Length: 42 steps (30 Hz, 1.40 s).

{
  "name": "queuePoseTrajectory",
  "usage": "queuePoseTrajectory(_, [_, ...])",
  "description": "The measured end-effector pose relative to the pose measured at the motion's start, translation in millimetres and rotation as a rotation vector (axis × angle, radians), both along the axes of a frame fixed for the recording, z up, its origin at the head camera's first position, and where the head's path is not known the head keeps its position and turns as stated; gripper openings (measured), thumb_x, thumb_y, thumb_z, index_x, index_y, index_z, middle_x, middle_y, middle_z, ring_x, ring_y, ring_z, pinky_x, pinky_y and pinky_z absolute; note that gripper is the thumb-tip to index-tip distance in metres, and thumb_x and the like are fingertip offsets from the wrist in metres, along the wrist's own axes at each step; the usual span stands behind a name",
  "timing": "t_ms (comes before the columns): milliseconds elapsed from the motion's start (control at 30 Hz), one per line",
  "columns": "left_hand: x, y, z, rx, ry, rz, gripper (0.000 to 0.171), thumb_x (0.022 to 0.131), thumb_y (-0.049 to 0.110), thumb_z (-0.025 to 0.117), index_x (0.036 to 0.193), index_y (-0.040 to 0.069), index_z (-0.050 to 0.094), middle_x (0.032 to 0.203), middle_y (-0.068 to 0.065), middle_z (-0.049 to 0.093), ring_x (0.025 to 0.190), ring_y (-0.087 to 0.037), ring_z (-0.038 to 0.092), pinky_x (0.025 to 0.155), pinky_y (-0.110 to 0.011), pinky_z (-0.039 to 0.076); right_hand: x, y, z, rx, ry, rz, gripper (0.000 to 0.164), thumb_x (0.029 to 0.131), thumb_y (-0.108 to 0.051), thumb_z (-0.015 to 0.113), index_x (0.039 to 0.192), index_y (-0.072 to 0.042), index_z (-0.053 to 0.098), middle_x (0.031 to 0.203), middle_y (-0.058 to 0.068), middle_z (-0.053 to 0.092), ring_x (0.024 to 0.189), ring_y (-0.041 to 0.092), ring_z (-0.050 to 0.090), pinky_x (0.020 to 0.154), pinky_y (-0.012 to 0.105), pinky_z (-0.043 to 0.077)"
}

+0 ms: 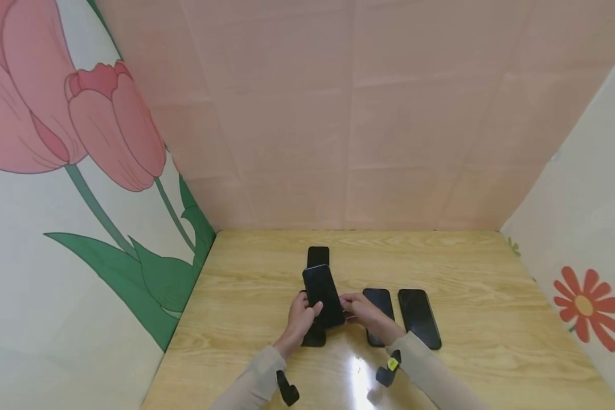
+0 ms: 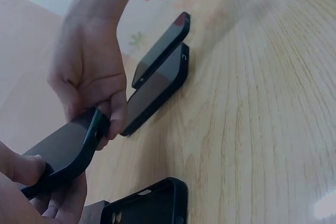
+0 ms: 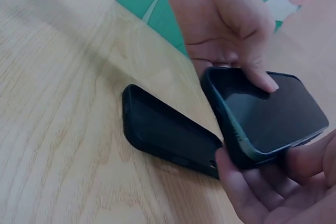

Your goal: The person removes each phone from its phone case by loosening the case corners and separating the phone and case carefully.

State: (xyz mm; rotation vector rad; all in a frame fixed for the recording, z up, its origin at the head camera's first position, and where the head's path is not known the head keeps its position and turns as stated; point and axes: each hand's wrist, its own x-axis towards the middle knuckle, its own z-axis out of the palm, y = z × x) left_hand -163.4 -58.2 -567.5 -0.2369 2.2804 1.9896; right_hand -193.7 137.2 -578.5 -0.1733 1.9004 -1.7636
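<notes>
Both hands hold a dark smartphone (image 1: 324, 296) in a black case above the table, screen up and tilted. At its left edge, my left hand (image 1: 300, 318) grips it, thumb on the glass and fingers underneath. The right hand (image 1: 363, 311) pinches the lower right edge, near a corner. In the right wrist view the case rim (image 3: 231, 124) stands out past the screen (image 3: 283, 111) along one side. Beneath the phone lies a hollow black phone case (image 3: 165, 129), inside facing up, with camera holes visible in the left wrist view.
Just behind the held phone lies another black phone-shaped item (image 1: 318, 256), partly covered by it. Two dark phones (image 1: 378, 299) (image 1: 420, 319) lie side by side at the right, one partly behind the right forearm. A wooden table (image 1: 256, 256) meets a pink back wall (image 1: 297, 142).
</notes>
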Motion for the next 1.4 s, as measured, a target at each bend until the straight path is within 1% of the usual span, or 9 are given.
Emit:
queuePoseTrajectory(133, [-0.1, -0.2, -1.0, -0.017, -0.018, 0.000, 0.022, 0.093, 0.010, 0.066, 0.110, -0.002, 0.058, 0.094, -0.010, 0.068, 0.085, -0.021, 0.062, 0.069, -0.034, 0.050, -2.0, 4.3, 0.1, -0.015, -0.022, 0.035, 0.027, 0.106, -0.008, 0.040, 0.107, 0.004, 0.064, 0.091, 0.007, 0.064, 0.080, 0.021, 0.062, 0.078, 0.044, 0.054])
queuePoseTrajectory(200, [-0.5, 0.1, -1.0, -0.025, -0.021, 0.002, 0.022, 0.093, 0.010, 0.066, 0.109, -0.002, 0.059, 0.094, -0.010, 0.068, 0.084, -0.020, 0.062, 0.069, -0.034, 0.051, -2.6, 5.3, -1.4, -0.015, -0.008, 0.040, 0.027, 0.105, -0.008, 0.041, 0.109, 0.007, 0.064, 0.092, 0.007, 0.065, 0.080, 0.021, 0.063, 0.079, 0.045, 0.055])
queuePoseTrajectory(400, [-0.2, 1.9, -1.4, -0.026, -0.003, -0.006, 0.023, 0.092, 0.008, 0.067, 0.109, -0.004, 0.058, 0.094, -0.011, 0.069, 0.083, -0.020, 0.065, 0.072, -0.036, 0.053, 1.5, 5.2, 1.0, 0.015, 0.040, -0.017, 0.028, 0.101, -0.004, 0.048, 0.123, 0.011, 0.056, 0.108, 0.016, 0.066, 0.094, 0.027, 0.064, 0.088, 0.054, 0.051])
queuePoseTrajectory(467, [0.2, 1.8, -1.6, -0.027, 0.002, -0.008, 0.023, 0.092, 0.008, 0.068, 0.109, -0.004, 0.059, 0.094, -0.011, 0.069, 0.083, -0.020, 0.064, 0.072, -0.036, 0.053, 3.4, 3.9, 3.2, 0.015, 0.036, -0.057, 0.026, 0.099, -0.002, 0.049, 0.122, 0.011, 0.053, 0.110, 0.018, 0.063, 0.095, 0.028, 0.063, 0.089, 0.055, 0.050])
queuePoseTrajectory(633, [0.4, 1.9, -1.9, -0.035, -0.002, -0.006, 0.022, 0.092, 0.010, 0.068, 0.108, -0.003, 0.059, 0.095, -0.011, 0.069, 0.084, -0.019, 0.064, 0.073, -0.035, 0.052, 5.1, 0.7, 5.6, 0.031, 0.018, -0.154, 0.020, 0.098, -0.002, 0.053, 0.116, 0.007, 0.053, 0.104, 0.016, 0.061, 0.088, 0.027, 0.062, 0.083, 0.052, 0.052])
queuePoseTrajectory(900, [-0.4, 1.7, -3.3, -0.057, -0.020, 0.005, 0.022, 0.093, 0.014, 0.067, 0.108, -0.001, 0.060, 0.094, -0.008, 0.068, 0.083, -0.018, 0.062, 0.072, -0.033, 0.050, 2.6, -0.3, 2.3, 0.025, 0.010, -0.146, 0.020, 0.100, -0.002, 0.048, 0.114, 0.010, 0.056, 0.097, 0.015, 0.062, 0.081, 0.024, 0.062, 0.079, 0.047, 0.054])
queuePoseTrajectory(1033, [-0.7, 3.7, -4.0, -0.080, -0.001, 0.028, 0.021, 0.092, 0.013, 0.068, 0.106, -0.001, 0.060, 0.092, -0.008, 0.067, 0.082, -0.019, 0.062, 0.073, -0.034, 0.051, 1.7, -2.4, 2.3, 0.048, 0.014, -0.160, 0.023, 0.098, 0.000, 0.048, 0.114, 0.012, 0.059, 0.097, 0.017, 0.065, 0.081, 0.024, 0.064, 0.080, 0.046, 0.055])
queuePoseTrajectory(1200, [-1.5, 8.0, -5.0, -0.156, 0.032, 0.066, 0.018, 0.090, 0.012, 0.070, 0.103, 0.002, 0.062, 0.089, -0.005, 0.069, 0.081, -0.017, 0.063, 0.073, -0.035, 0.051, 1.0, -5.9, 3.2, 0.088, 0.030, -0.184, 0.023, 0.095, 0.002, 0.051, 0.111, 0.014, 0.061, 0.095, 0.017, 0.067, 0.080, 0.024, 0.066, 0.079, 0.046, 0.056])
queuePoseTrajectory(1400, [-1.3, 9.6, -3.3, -0.214, 0.053, 0.063, 0.019, 0.090, 0.012, 0.070, 0.105, 0.003, 0.062, 0.089, -0.004, 0.070, 0.081, -0.016, 0.063, 0.072, -0.035, 0.052, 1.5, -3.7, 5.1, 0.097, 0.027, -0.181, 0.025, 0.092, 0.001, 0.060, 0.113, 0.015, 0.061, 0.097, 0.018, 0.068, 0.082, 0.026, 0.067, 0.082, 0.049, 0.055])
